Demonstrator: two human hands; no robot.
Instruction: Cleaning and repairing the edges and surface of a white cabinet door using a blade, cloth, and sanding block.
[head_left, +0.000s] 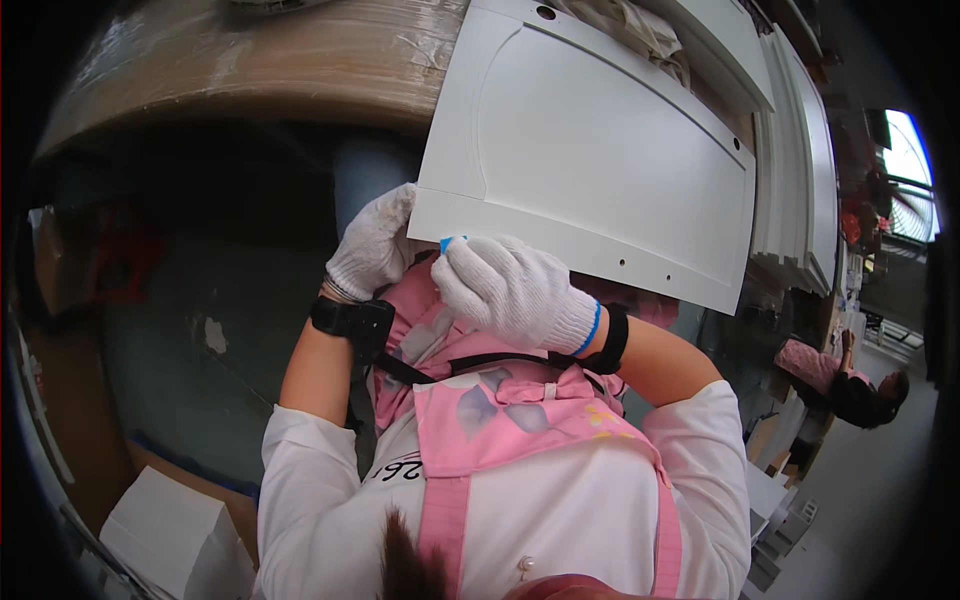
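Note:
A white cabinet door panel (610, 150) with a raised arched frame and several small holes lies in front of me, its near edge toward my body. My right hand (505, 285), in a white knit glove with a blue cuff edge, is closed on a small blue piece (452, 243) at the panel's near left corner; what kind of piece it is I cannot make out. Also gloved in white, my left hand (375, 240) is at the panel's left edge beside that corner, with its fingertips partly hidden behind the panel.
A film-wrapped brown surface (300, 60) extends at the far left. More white panels (800, 160) stand stacked at the right. A white carton (170, 530) is at the lower left. Another person (850, 385) is farther off at the right.

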